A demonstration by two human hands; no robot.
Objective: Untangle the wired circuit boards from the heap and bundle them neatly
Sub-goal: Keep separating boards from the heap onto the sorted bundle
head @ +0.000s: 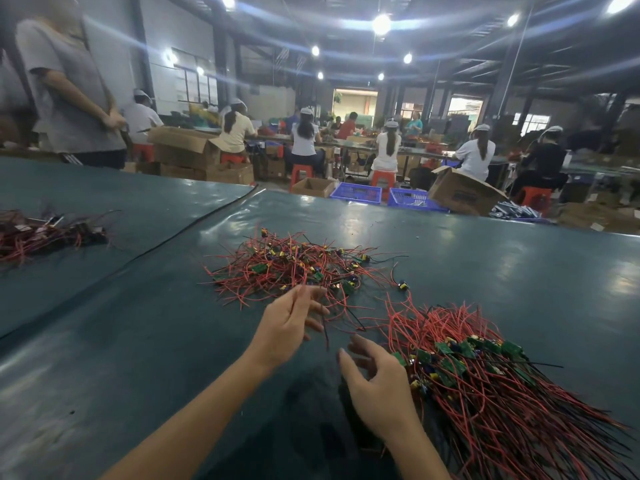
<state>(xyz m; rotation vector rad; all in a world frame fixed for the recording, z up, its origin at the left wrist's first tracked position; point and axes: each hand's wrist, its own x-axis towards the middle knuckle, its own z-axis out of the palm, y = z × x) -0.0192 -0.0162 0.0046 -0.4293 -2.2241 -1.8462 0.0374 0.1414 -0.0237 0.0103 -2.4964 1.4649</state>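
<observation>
Head view, single frame. Heap (294, 266) sat on the table (131, 334): small green boards (258, 268) knotted in thin red and black leads. Sorted bundle (485, 386) lay right of the heap and nearer me, with its boards together and its leads fanned one way. Another pile (45, 233) lay far left of the heap, neither hand on it.

Left hand (289, 329) was at the heap's near edge, fingers spread and blurred. One wire (326, 332) hung by its fingertips; I could not tell whether it was pinched or only brushing. Right hand (375, 386) was nearer than the heap, just beside the bundle, fingers loosely curled with nothing in them.

Handling, my read: each board is very light. The leads are limp yet springy, so they will snag on neighbours and drag them along. The joints where leads meet a board are probably the weak point. I would take a board by its edges rather than by a wire end, lift slowly, and pin the heap with the free hand. For bundling, I would gather at the boards and comb the leads straight.
</observation>
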